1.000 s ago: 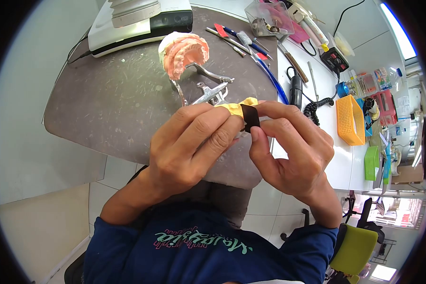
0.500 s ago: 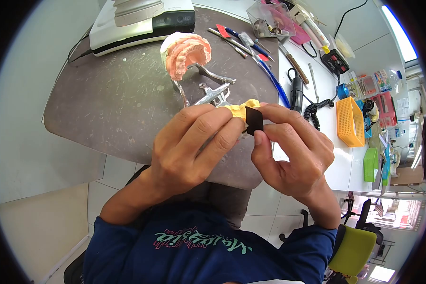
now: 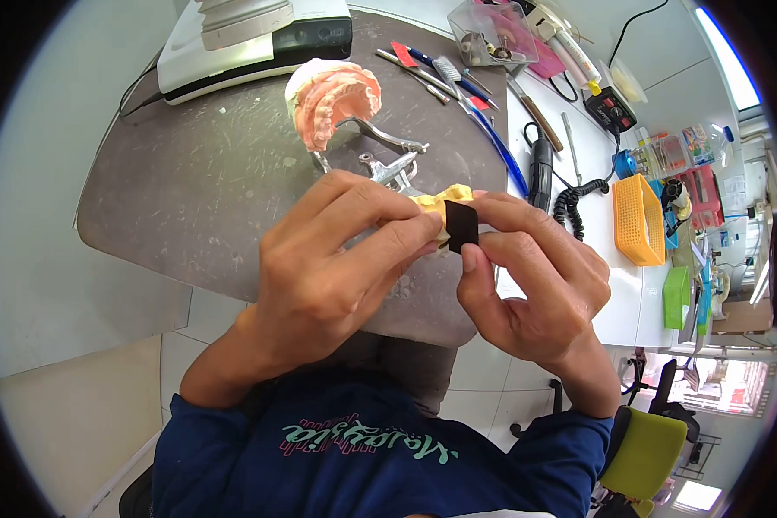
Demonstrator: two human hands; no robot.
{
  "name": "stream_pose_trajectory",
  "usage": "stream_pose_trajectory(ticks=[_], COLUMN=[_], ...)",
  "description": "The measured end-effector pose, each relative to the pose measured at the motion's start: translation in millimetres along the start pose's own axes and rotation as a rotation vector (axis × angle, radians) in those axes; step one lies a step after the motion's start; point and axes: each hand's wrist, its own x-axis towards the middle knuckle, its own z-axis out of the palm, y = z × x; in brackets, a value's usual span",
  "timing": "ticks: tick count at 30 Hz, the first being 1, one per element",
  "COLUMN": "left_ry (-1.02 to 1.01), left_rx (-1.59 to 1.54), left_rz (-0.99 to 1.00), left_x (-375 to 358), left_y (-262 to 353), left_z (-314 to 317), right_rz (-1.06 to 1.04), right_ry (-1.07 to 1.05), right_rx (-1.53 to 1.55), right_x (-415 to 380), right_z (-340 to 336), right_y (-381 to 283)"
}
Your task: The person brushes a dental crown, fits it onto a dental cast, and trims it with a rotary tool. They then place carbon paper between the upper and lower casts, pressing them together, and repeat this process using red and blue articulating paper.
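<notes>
A yellow, bumpy dental cast [image 3: 453, 192] sits between the two hands, its near left part covered by the fingers of the left hand [image 3: 315, 259], which grasps it. A flat black rectangular sheet [image 3: 462, 226] stands against the cast's near side, just right of the left fingertips; the right hand [image 3: 535, 272] pinches its right edge between thumb and bent fingers. Whether the right fingertips also touch the cast cannot be told.

Just beyond the left hand is a silvery metal hinged frame [image 3: 388, 168]. Farther beyond that hand, a pink-and-white dental cast with a row of teeth [image 3: 332, 104] stands tilted on the grey-brown worktop [image 3: 173, 190]. Beyond the right hand lie a blue-handled tool [image 3: 496, 148] and a black cylindrical handpiece [image 3: 540, 168]; a yellow perforated plastic basket [image 3: 639, 220] stands to its right.
</notes>
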Motion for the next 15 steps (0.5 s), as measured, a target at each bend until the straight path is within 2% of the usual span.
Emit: stream_pose_trajectory(ticks=[15], left_ry=[-0.022], left_rx=[-0.026], left_rz=[-0.025], left_x=[4.6], left_y=[-0.3], left_z=[0.2], right_rz=[-0.018], right_ry=[0.011], right_rx=[-0.001], right_x=[-1.3], right_z=[0.4], right_y=[2.6])
